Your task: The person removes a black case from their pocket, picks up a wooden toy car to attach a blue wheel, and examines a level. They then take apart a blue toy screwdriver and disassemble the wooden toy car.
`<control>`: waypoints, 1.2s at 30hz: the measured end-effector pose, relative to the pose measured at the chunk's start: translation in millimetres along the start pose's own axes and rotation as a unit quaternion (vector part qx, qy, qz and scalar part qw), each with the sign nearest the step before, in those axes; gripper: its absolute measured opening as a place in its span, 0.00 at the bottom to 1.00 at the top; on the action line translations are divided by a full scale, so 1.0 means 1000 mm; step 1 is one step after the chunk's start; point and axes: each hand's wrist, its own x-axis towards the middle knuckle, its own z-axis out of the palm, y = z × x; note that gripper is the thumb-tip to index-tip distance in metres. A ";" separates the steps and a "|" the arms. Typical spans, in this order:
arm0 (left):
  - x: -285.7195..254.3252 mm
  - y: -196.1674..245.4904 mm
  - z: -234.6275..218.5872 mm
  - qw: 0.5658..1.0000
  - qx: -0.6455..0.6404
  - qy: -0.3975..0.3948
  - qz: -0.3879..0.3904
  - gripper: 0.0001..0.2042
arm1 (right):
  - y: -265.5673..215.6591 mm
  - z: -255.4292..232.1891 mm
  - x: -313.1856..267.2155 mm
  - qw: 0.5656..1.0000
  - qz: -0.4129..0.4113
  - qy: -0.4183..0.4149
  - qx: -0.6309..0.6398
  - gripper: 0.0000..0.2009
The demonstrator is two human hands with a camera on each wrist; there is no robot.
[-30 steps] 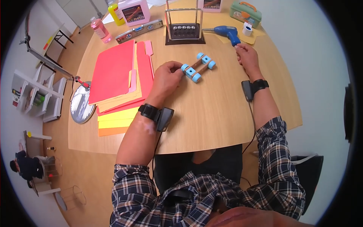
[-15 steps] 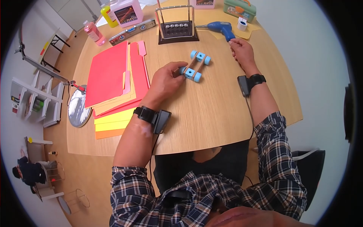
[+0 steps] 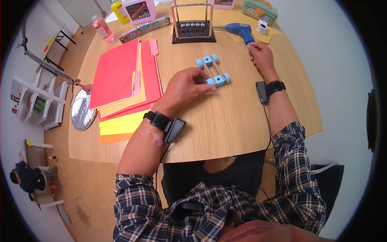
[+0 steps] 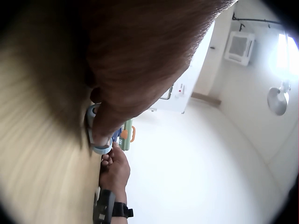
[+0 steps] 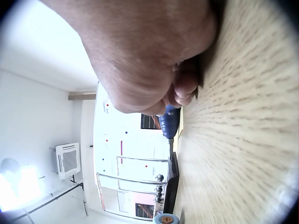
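Observation:
My left hand [image 3: 185, 88] pinches the near end of a small toy car frame [image 3: 218, 79], its thumb along the near wheels. The car has light blue wheels and blocks joined by two brown bars. In the left wrist view a finger lies over a blue wheel [image 4: 102, 150]; most of the car is hidden behind the hand. My right hand [image 3: 264, 60] rests on the table with its fingers loosely curled. Its fingertips are right at the handle end of a blue power screwdriver [image 3: 241, 31], which lies beyond the hand in the right wrist view.
Red and yellow folders [image 3: 115, 74] are stacked left of the car. Behind stand a Newton's cradle [image 3: 193, 34], a spirit level [image 3: 144, 29], a pink bottle [image 3: 102, 29] and a pink jug [image 3: 139, 10]. A white roll [image 3: 262, 27] and green toolbox [image 3: 260, 11] are at the back right.
My left hand has shifted right and turned the car: its near end has swung right and its far end left. The right hand stays beside the screwdriver's handle.

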 end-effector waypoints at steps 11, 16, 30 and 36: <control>0.016 -0.023 -0.006 0.950 0.152 0.145 0.233 0.20 | -0.001 0.004 0.000 1.000 -0.003 -0.004 0.011 0.12; 0.008 -0.018 -0.005 0.968 0.160 0.096 0.169 0.19 | 0.002 0.003 0.002 1.000 0.002 -0.002 0.016 0.12; -0.007 0.002 -0.014 0.971 0.163 0.082 0.152 0.23 | 0.003 0.003 0.003 1.000 -0.001 -0.014 0.024 0.12; -0.006 0.005 -0.015 0.986 0.134 0.039 0.088 0.24 | -0.001 0.003 0.002 1.000 0.007 -0.007 0.005 0.12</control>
